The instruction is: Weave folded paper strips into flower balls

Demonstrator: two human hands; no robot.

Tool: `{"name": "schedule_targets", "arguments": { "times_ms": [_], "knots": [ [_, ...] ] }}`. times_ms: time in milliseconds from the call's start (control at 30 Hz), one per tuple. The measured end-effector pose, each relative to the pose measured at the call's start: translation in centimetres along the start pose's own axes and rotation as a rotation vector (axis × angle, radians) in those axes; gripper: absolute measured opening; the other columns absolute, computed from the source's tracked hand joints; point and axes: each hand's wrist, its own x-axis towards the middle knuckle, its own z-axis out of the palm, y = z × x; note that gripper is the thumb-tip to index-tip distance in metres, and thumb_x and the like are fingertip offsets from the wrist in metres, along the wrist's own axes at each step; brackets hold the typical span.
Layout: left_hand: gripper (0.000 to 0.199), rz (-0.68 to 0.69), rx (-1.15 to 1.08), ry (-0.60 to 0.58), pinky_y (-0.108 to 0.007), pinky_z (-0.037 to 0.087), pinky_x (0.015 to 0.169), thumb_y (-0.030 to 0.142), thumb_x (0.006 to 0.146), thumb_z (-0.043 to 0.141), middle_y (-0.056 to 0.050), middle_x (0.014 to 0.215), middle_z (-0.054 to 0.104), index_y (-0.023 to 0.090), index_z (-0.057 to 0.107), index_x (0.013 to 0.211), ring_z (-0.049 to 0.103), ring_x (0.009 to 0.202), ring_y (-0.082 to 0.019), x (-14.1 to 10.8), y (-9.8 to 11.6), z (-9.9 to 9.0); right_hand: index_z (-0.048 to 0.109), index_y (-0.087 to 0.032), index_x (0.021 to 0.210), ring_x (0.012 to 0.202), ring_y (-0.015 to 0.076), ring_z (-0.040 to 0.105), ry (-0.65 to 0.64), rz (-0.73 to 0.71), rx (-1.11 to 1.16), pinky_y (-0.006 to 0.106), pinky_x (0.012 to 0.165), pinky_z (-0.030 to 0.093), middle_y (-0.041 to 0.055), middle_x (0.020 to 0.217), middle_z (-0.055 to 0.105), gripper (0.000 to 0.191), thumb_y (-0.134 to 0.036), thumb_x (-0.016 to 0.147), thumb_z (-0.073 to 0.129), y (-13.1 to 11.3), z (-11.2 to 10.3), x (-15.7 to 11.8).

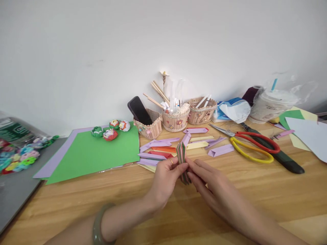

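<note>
Over the wooden table, a small bundle of folded paper pieces [181,153] stands upright, with green, red and white layers pressed together. My left hand [165,180] pinches it from the left between thumb and fingers, and a ring shows on one finger. My right hand [211,178] grips its right edge with the fingertips; part of the bundle is hidden behind the fingers. Just beyond lie loose folded paper strips: several purple strips [221,150], a yellow strip [197,145], an orange strip [163,149] and a red strip [160,153].
Green paper sheets [102,153] lie left, bearing folded paper flowers [110,134]. Three decorated baskets [176,123] stand by the wall, one holding a phone [139,110]. Right are scissors [251,143], a black-handled tool [286,161], a lidded cup [273,103] and white paper [310,136].
</note>
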Motion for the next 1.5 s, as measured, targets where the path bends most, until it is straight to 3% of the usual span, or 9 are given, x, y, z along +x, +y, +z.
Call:
{"name": "schedule_targets", "arguments": {
  "times_ms": [133, 267, 367, 467, 633, 800, 1033, 1300, 1500],
  "knots": [
    [0.022, 0.077, 0.125, -0.033, -0.023, 0.038, 0.063, 0.035, 0.074, 0.061, -0.001, 0.065, 0.056, 0.013, 0.066, 0.074, 0.048, 0.067, -0.012, 0.2, 0.2, -0.3, 0.063, -0.018, 0.091, 0.068, 0.0146, 0.056, -0.048, -0.021, 0.049, 0.026, 0.061, 0.046, 0.0048, 0.077, 0.060, 0.021, -0.018, 0.087, 0.043, 0.8, -1.2, 0.5],
    [0.022, -0.003, 0.131, -0.037, -0.023, 0.038, 0.061, 0.035, 0.071, 0.064, -0.002, 0.064, 0.058, 0.013, 0.065, 0.069, 0.050, 0.063, -0.013, -0.2, 0.8, 0.1, 0.062, -0.017, 0.105, 0.054, 0.0106, 0.045, 0.118, 0.168, 0.286, 0.023, 0.049, 0.037, -0.0032, 0.061, 0.047, 0.031, -0.034, 0.080, 0.058, 2.2, -3.1, 1.8],
    [0.027, -0.105, 0.087, -0.122, -0.023, 0.036, 0.056, 0.040, 0.068, 0.066, -0.003, 0.063, 0.058, 0.013, 0.063, 0.066, 0.049, 0.056, -0.011, -0.4, 0.9, 0.3, 0.056, -0.016, 0.116, 0.054, 0.0092, 0.043, -0.008, 0.263, 0.572, 0.022, 0.046, 0.033, -0.0043, 0.063, 0.047, 0.052, -0.040, 0.071, 0.066, 2.7, -3.9, 2.9],
    [0.032, -0.193, 0.074, -0.235, -0.024, 0.036, 0.056, 0.045, 0.066, 0.066, -0.003, 0.063, 0.058, 0.013, 0.062, 0.066, 0.049, 0.054, -0.011, -0.4, 1.2, 0.1, 0.061, -0.016, 0.102, 0.047, 0.0066, 0.039, -0.198, 0.292, 0.693, 0.020, 0.040, 0.025, -0.0028, 0.063, 0.055, 0.044, -0.042, 0.067, 0.068, 2.6, -4.0, 3.4],
    [0.035, -0.158, 0.309, -0.324, -0.025, 0.036, 0.060, 0.048, 0.075, 0.054, -0.003, 0.067, 0.055, 0.014, 0.059, 0.067, 0.047, 0.060, -0.012, -0.8, 2.1, 0.2, 0.058, -0.016, 0.075, 0.044, 0.0077, 0.045, -0.198, 0.308, 0.625, 0.020, 0.041, 0.029, -0.0039, 0.051, 0.056, 0.023, -0.037, 0.070, 0.067, 1.9, -3.4, 3.3],
    [0.025, -0.092, 0.479, -0.236, -0.027, 0.035, 0.066, 0.038, 0.081, 0.050, -0.001, 0.066, 0.052, 0.017, 0.053, 0.069, 0.046, 0.066, -0.013, -1.2, 1.8, 0.5, 0.060, -0.016, 0.069, 0.049, 0.0090, 0.047, -0.073, 0.268, 0.433, 0.021, 0.044, 0.032, -0.0029, 0.054, 0.056, 0.018, -0.033, 0.072, 0.066, 1.9, -2.5, 3.1],
    [0.027, -0.327, -0.279, -0.381, -0.034, 0.044, 0.070, 0.038, 0.072, 0.065, 0.006, 0.056, 0.044, 0.014, 0.054, 0.077, 0.047, 0.051, -0.007, -0.7, 1.4, 0.1, 0.049, -0.023, 0.123, 0.060, 0.0124, 0.057, -0.179, 0.231, 0.916, 0.026, 0.055, 0.046, -0.0020, 0.071, 0.061, 0.057, -0.038, 0.071, 0.068, 2.4, -2.5, 2.8],
    [0.028, -0.363, -0.359, -0.510, -0.031, 0.047, 0.072, 0.037, 0.075, 0.063, 0.005, 0.055, 0.043, 0.011, 0.060, 0.086, 0.046, 0.050, -0.005, -0.8, 1.4, 0.1, 0.070, -0.018, 0.083, 0.043, 0.0039, 0.045, -0.108, 0.244, 0.959, 0.019, 0.040, 0.039, -0.0015, 0.073, 0.054, 0.023, -0.035, 0.067, 0.072, 2.3, -2.4, 2.8],
    [0.032, -0.289, -0.277, -0.446, -0.025, 0.049, 0.057, 0.045, 0.078, 0.057, 0.006, 0.056, 0.037, 0.013, 0.057, 0.084, 0.036, 0.047, -0.004, -0.9, 1.4, 0.3, 0.069, -0.023, 0.091, 0.048, 0.0048, 0.051, -0.047, 0.195, 0.930, 0.021, 0.048, 0.047, -0.0027, 0.076, 0.052, 0.025, -0.032, 0.068, 0.072, 1.8, -2.6, 2.8]
  ]
}}
